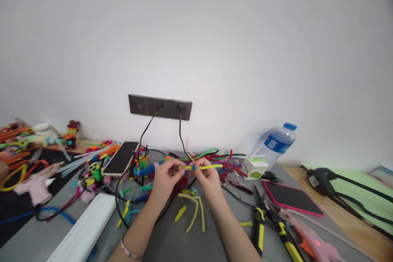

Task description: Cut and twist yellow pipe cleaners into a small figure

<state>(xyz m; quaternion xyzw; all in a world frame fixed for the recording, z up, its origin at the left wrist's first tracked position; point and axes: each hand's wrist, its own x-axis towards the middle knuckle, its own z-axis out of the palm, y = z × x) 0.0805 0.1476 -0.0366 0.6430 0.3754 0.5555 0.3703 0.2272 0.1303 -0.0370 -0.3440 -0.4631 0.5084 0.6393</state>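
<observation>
Pinching a yellow pipe cleaner toward the table's back edge, left hand and right hand could kink it by overtwisting.

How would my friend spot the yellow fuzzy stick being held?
Find the dark socket panel on the white wall, then look below it. There, the left hand and right hand pinch a yellow fuzzy stick sideways. Other yellow pieces lie on the table; this one is held.
</observation>
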